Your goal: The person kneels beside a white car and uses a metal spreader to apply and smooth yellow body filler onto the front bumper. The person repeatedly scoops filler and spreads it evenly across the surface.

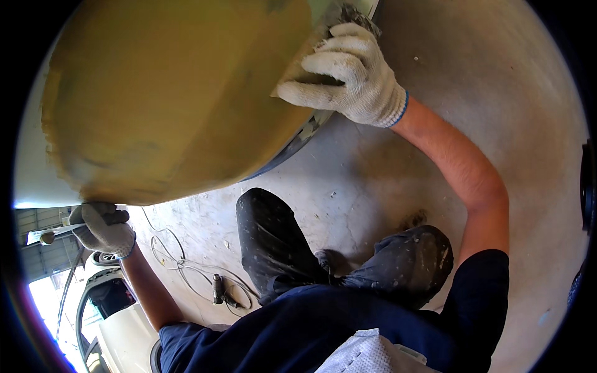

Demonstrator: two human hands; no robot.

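A large curved vehicle panel, coated in smeared yellow-brown filler with pale paint around it, fills the upper left. My right hand, in a white knit glove with a blue cuff, presses a tan sheet like sandpaper against the panel's right edge, its fingers bent over it. A grey, dirty crumpled patch shows just beyond those fingers. At the panel's lower left corner, my gloved left hand is closed round a narrow pale tool. A round tan end sticks out beside it; its exact kind is unclear.
My knees in dark, paint-spotted trousers are bent below the panel. On the concrete floor lie a looped hose or cable and a small dark air-tool-like object. A light-coloured car stands at the lower left.
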